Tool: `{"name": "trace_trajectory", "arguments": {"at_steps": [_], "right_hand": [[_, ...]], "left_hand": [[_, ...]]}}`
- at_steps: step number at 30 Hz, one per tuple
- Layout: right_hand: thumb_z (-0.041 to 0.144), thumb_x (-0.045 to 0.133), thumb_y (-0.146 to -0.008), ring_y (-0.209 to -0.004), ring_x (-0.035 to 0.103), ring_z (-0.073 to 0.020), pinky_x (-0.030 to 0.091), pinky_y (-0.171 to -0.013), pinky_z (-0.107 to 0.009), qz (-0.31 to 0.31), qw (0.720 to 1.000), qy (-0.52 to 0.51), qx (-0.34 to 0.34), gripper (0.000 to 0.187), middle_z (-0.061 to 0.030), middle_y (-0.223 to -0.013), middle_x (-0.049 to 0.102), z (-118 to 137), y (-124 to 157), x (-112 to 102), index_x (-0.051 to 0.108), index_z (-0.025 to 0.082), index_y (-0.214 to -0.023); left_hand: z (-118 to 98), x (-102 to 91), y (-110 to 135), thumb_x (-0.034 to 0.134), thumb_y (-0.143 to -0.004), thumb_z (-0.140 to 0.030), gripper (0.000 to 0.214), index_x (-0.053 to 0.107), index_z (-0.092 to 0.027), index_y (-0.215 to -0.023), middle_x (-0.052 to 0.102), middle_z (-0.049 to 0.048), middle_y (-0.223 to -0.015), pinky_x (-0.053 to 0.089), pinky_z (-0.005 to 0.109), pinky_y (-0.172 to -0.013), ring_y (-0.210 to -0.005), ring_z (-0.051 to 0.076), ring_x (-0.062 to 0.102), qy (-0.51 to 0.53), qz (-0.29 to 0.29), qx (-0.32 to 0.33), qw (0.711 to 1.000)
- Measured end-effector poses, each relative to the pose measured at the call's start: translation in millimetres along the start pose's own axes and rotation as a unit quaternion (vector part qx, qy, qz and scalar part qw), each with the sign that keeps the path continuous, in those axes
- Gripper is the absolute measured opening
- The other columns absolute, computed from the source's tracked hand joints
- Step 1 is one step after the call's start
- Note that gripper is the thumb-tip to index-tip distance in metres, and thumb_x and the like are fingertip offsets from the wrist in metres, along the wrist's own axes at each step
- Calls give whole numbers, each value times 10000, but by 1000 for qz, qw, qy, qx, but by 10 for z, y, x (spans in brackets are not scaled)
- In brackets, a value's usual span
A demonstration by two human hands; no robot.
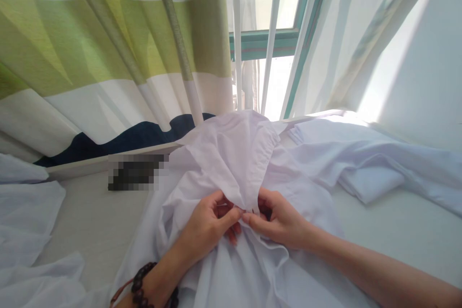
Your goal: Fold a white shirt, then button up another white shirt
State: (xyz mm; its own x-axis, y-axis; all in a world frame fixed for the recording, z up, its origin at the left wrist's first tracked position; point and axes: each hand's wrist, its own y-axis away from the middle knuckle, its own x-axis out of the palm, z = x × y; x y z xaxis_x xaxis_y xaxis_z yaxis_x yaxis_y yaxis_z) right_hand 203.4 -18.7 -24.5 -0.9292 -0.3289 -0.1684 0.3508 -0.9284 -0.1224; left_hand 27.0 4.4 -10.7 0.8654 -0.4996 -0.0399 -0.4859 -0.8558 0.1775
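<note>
Our left hand [215, 224] and right hand [280, 219] pinch the creased white cloth garment [225, 163], gathered at the grip but not yet smooth below.

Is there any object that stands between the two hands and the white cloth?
Nothing visible does: the left hand and right hand both pinch the cloth directly. The bracelet sits back on the left wrist.

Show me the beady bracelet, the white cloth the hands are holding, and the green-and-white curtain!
Beady bracelet [137, 285]: head view, on its dark beads.
White cloth [224, 166]: head view, on its upper folds.
Green-and-white curtain [119, 36]: head view, on its green band.
</note>
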Motion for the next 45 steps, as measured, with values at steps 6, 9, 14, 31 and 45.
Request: {"name": "trace_trajectory", "arguments": {"at_steps": [6, 9, 14, 31, 45], "right_hand": [[328, 561, -857, -675, 505, -128, 424, -609, -240, -7, 1000, -6, -29, 212, -22, -793, 600, 77, -4, -15, 595, 143, -955], [377, 514, -894, -617, 488, -118, 419, -580, -237, 8, 1000, 4, -22, 257, -9, -711, 583, 94, 1, -26, 610, 140, -917], [473, 465, -912, -560, 486, -111, 409, -534, -226, 45, 999, 30, -8, 398, -1, -605, 558, 90, 12, -41, 623, 147, -748], [339, 614, -842, -516, 372, -73, 328, -478, -201, -11, 998, -60, 12, 195, 77, -604, 382, 20, 39, 18, 536, 176, -918], [395, 636, -829, -473, 377, -62, 306, -424, -187, 39, 998, -43, 40, 285, 56, -573, 444, 39, 50, -45, 608, 126, -920]], "left_hand": [[-19, -51, 14, 664, -789, -381, 279, 595, -124, -875, 590, -19, -523, 421, 165, -390, -398, 81, 499, 25, 66, -13, 997], [-22, -79, 19, 663, -796, -392, 286, 611, -131, -901, 600, -16, -546, 439, 176, -417, -424, 90, 522, 18, 82, -14, 996], [-60, -67, 11, 675, -761, -455, 339, 619, -138, -869, 618, -17, -566, 443, 193, -438, -435, 105, 548, -13, 71, -35, 997], [-107, -35, 21, 618, -771, -461, 340, 624, -121, -774, 623, -2, -525, 396, 184, -426, -398, 95, 519, -38, 41, -66, 996], [-89, -28, 43, 594, -763, -444, 351, 639, -121, -634, 647, 43, -492, 435, 213, -456, -428, 139, 573, -36, 1, -72, 997]]}}
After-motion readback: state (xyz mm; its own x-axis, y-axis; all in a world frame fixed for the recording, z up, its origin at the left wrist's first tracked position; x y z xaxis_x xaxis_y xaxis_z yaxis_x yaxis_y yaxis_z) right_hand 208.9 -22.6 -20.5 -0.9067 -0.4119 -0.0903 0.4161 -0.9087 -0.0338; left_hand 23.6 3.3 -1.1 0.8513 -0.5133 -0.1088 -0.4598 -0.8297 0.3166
